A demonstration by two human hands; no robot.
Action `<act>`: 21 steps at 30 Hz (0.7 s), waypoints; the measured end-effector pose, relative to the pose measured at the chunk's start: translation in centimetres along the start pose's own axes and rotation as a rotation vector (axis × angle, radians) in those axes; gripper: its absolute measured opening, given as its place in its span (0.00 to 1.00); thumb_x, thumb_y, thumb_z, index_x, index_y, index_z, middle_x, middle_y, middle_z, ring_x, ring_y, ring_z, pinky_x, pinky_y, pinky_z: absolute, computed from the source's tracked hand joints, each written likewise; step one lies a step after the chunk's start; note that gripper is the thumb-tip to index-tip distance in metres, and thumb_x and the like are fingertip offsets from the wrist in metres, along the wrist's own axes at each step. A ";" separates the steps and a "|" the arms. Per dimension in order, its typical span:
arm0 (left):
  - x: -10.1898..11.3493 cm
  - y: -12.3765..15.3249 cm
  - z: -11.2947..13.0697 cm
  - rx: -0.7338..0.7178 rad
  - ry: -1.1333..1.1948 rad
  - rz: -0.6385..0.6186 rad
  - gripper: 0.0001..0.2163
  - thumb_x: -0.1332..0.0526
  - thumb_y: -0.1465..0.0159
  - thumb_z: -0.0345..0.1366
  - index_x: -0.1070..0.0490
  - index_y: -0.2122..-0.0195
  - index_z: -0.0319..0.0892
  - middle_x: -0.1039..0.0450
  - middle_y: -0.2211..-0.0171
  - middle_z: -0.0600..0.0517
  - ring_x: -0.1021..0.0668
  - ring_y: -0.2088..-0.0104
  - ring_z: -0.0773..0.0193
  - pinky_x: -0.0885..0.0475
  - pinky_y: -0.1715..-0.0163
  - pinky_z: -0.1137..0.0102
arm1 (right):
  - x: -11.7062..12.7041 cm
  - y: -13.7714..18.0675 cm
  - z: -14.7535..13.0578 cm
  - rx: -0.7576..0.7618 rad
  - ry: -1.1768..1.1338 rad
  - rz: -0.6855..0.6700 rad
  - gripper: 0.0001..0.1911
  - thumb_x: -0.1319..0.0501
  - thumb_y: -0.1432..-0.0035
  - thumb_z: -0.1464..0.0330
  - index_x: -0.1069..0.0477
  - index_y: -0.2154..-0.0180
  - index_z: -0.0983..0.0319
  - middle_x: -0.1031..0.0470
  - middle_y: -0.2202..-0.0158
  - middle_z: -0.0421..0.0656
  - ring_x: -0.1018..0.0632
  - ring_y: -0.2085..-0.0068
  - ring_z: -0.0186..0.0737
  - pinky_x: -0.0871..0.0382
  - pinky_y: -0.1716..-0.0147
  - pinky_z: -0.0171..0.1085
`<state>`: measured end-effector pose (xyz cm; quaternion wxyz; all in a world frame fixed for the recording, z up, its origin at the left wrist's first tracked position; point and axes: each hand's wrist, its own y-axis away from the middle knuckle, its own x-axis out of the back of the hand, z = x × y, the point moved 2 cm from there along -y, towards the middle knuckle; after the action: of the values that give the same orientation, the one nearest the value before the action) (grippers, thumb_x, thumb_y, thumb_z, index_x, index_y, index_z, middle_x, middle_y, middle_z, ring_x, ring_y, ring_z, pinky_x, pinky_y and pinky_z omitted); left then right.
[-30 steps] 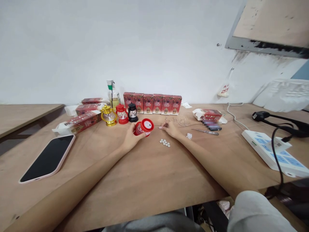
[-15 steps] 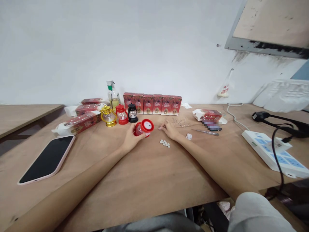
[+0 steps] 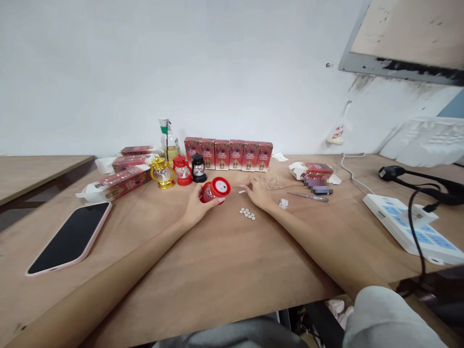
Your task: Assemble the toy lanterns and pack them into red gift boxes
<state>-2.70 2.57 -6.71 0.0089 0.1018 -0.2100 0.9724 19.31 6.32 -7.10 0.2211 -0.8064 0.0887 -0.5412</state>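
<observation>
Holding tilted red lantern (image 3: 219, 187) in left hand (image 3: 197, 208)

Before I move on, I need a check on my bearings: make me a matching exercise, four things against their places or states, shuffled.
1. Held red lantern
2. Gold lantern
3. Pink-edged phone
4. White discs

A. Lying flat, screen dark
B. Clustered on the table
C. Tilted in the left hand
D. Leftmost of three standing lanterns

Pairs: 1-C, 2-D, 3-A, 4-B
</observation>
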 end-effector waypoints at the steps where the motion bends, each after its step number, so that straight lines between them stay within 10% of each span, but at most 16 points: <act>1: 0.0 0.0 0.0 -0.001 -0.002 -0.001 0.25 0.29 0.56 0.43 0.35 0.60 0.40 0.29 0.61 0.50 0.26 0.58 0.59 0.31 0.55 0.62 | 0.1 0.1 -0.1 -0.039 0.020 0.003 0.19 0.44 0.40 0.55 0.27 0.69 0.64 0.26 0.61 0.51 0.29 0.52 0.50 0.40 0.51 0.45; 9: 0.0 0.0 0.3 0.021 0.000 0.009 0.25 0.29 0.57 0.43 0.35 0.62 0.40 0.29 0.62 0.50 0.26 0.59 0.59 0.31 0.55 0.62 | 0.4 0.9 -1.2 -0.273 0.030 -0.110 0.20 0.40 0.45 0.52 0.22 0.64 0.62 0.22 0.59 0.52 0.26 0.51 0.53 0.38 0.53 0.45; 21: 0.0 0.1 0.4 0.020 -0.014 0.005 0.24 0.29 0.56 0.44 0.35 0.62 0.41 0.29 0.62 0.51 0.26 0.59 0.59 0.31 0.55 0.63 | -0.3 0.9 -1.3 -0.178 -0.106 -0.075 0.12 0.41 0.41 0.61 0.27 0.69 0.63 0.23 0.64 0.50 0.26 0.56 0.50 0.38 0.58 0.42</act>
<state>-2.60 2.33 -6.41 0.0041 0.1082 -0.2003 0.9737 18.12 5.30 -7.33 0.1327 -0.8530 0.0946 -0.4958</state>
